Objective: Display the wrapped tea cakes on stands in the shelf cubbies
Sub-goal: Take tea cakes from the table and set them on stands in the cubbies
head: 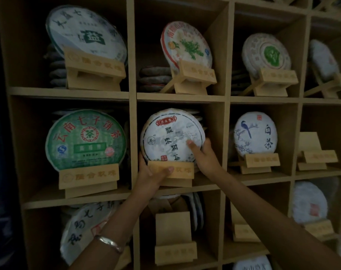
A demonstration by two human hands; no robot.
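A white wrapped tea cake (170, 133) with black characters and a red label leans on a wooden stand (170, 170) in the middle cubby of the middle row. My left hand (152, 174) grips the stand's left end, thumb across its front lip, fingers behind the cake's lower left edge. My right hand (203, 155) holds the cake's lower right rim, thumb lying on its face. More wrapped cakes are stacked behind it.
Neighbouring cubbies hold cakes on stands: a green one (85, 139) at left, a bird-printed one (255, 133) at right. Empty stands sit at far right (313, 154) and in the cubby below (174, 238). Wooden dividers (133, 117) frame each cubby.
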